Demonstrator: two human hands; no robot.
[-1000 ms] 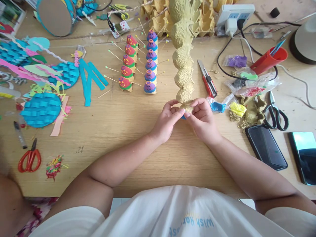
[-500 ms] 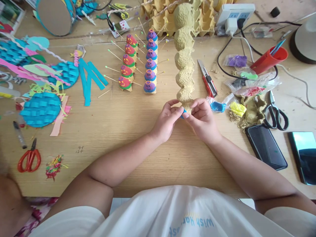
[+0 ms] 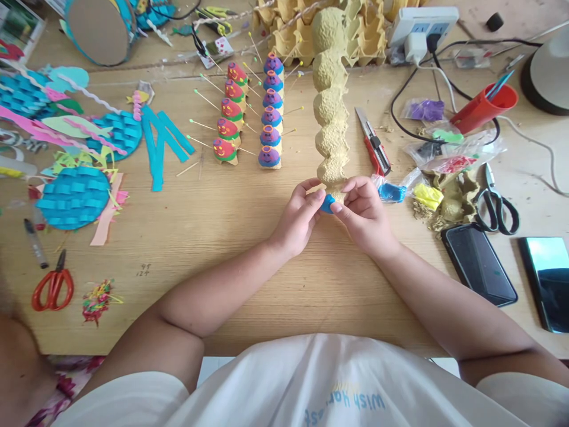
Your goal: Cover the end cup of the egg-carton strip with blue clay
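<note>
A long strip of tan egg-carton bumps stands out away from me, its near end between my hands. Blue clay covers part of that near end. My left hand grips the end from the left, thumb beside the clay. My right hand holds it from the right, thumb tip on the clay's edge. To the left are a row of purple and blue carton figures and a row of red and green ones, both with pins. A bag of blue clay lies right of my right hand.
A red cutter, black scissors, a phone, a red cup and cables lie right. Blue woven paper discs and red scissors are left. Another person's arm shows at lower left.
My left thumb has moved back to the left, so more of the blue clay shows. The carton strip has shifted very slightly left.
</note>
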